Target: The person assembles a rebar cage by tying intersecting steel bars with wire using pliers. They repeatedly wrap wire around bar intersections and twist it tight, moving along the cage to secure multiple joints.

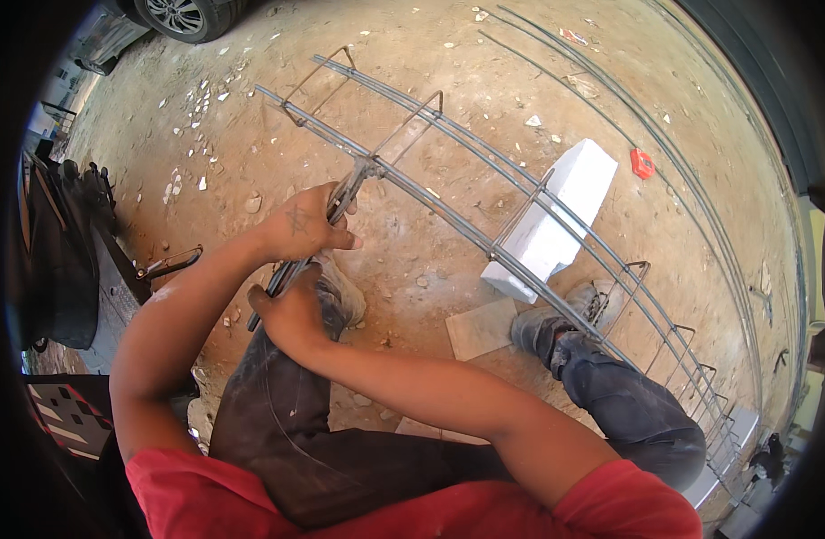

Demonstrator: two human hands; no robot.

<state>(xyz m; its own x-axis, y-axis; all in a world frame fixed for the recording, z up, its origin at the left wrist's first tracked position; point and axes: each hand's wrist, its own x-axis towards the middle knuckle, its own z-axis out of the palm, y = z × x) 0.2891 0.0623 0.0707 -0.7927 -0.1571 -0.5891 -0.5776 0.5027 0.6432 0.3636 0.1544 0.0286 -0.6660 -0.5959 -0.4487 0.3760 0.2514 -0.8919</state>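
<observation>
Pincers [340,202] in both hands, seemingly at rebar joint [369,167]

A small red, roughly square packet [642,163] is seen lying on the dirt ground [412,54] at the far right, just beyond the white block [556,220]. No signs or screens are shown.

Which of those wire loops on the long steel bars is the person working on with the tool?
The loop nearest the hands, second from the far end of the bars. The pincers, held by the left hand and right hand, bite at its lower corner; the other loops stand untouched.
</observation>
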